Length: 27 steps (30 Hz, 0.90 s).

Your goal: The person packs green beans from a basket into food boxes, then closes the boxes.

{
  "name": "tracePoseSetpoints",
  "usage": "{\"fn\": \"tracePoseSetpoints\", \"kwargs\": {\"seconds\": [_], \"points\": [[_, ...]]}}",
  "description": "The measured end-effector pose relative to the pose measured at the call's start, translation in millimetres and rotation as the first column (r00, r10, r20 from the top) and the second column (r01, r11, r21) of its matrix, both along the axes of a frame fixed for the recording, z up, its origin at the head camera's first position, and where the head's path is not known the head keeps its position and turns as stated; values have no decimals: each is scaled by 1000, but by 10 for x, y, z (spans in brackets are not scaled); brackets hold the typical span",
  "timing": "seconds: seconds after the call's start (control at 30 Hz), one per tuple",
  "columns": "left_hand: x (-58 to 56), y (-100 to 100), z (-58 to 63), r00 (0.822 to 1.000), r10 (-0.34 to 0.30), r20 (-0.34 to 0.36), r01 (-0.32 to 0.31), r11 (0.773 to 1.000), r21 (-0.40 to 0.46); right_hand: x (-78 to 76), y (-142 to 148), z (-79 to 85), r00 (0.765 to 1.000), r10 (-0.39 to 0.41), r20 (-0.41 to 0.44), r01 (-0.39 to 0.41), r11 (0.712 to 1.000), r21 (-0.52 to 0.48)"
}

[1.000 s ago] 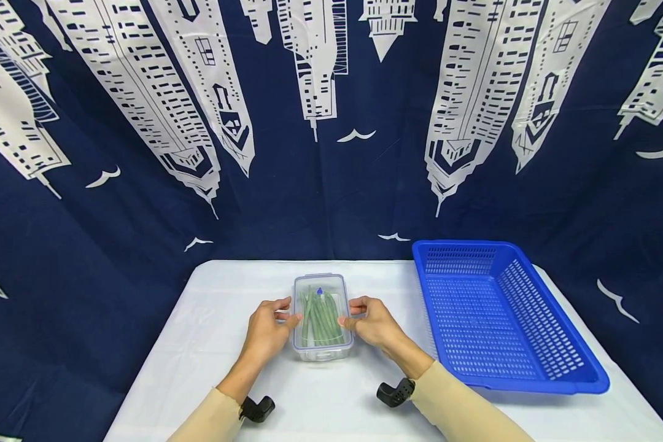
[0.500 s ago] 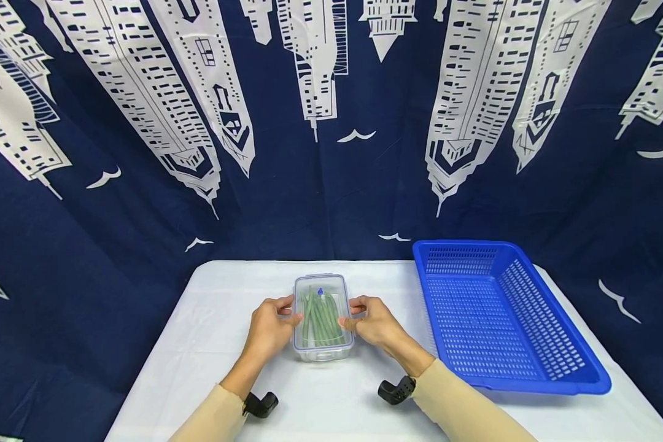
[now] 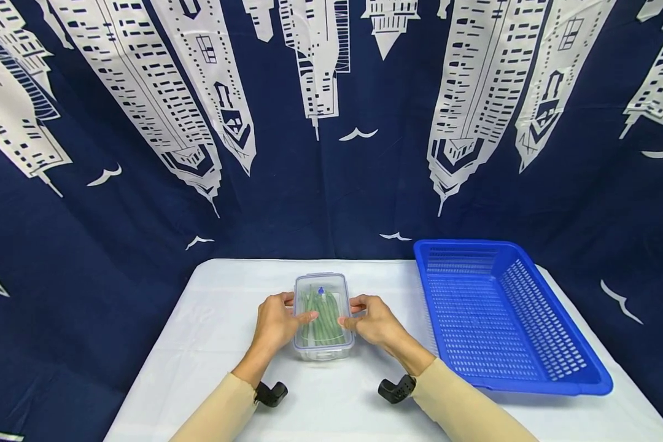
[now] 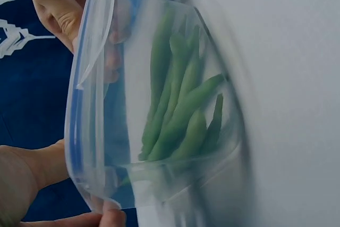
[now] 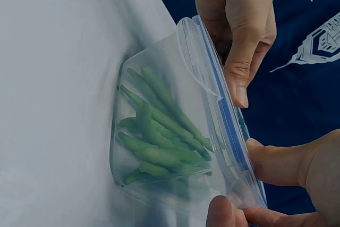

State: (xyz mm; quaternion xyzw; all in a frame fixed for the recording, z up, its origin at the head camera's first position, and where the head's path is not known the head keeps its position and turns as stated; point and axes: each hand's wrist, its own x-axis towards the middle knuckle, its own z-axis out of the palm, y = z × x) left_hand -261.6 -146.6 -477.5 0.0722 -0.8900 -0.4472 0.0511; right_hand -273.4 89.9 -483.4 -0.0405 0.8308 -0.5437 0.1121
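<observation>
A clear plastic food container (image 3: pixel 323 354) with a blue-edged lid (image 3: pixel 321 280) stands on the white table. Green beans (image 5: pixel 159 126) lie inside, seen through its walls. My left hand (image 3: pixel 275 322) holds the container's left side, its thumb resting on the lid and its fingers at the side clip. On the opposite side, my right hand (image 3: pixel 378 320) grips the container, thumb on the lid's right edge and fingertips (image 5: pixel 220 213) along the side. A small blue knob (image 3: pixel 321 290) sits on the lid. Whether each clip is fastened cannot be told.
A large blue perforated basket (image 3: pixel 571 344) stands to the right, near the right forearm. The white table (image 3: pixel 215 344) ends at a navy cloth (image 3: pixel 320 202) with white building prints. Each wrist wears a black camera (image 3: pixel 398 390).
My left hand has shifted slightly right and its thumb has slid further onto the lid. The right hand and the container stay in place.
</observation>
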Motion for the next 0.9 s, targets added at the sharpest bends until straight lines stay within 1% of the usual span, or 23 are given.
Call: {"fn": "tracePoseSetpoints", "kwargs": {"seconds": [0.23,0.33,0.43,0.57,0.67,0.77,0.9], "points": [[-25,-35,-27,997,27,69,-34,995,98,-17,-3,7,1000,4,-3,-4,1000,6],[-33,-62,-60,996,33,79,-44,988,146,-10,-14,8,1000,5,-14,-5,1000,12],[-23,-88,-103,996,50,69,-60,984,165,-3,-26,6,1000,1,-18,-1,1000,14],[35,-117,-188,997,71,3,-71,991,111,15,-43,-22,1000,1,-19,0,1000,27],[75,-127,-220,997,74,-24,-72,993,89,30,-51,-30,1000,2,-23,-1,999,35],[68,-124,-202,997,73,-8,-72,990,123,27,-46,-18,1000,-7,-21,7,999,36],[32,-126,-177,997,68,32,-73,978,193,4,-34,1,1000,-11,-28,12,999,41]]}}
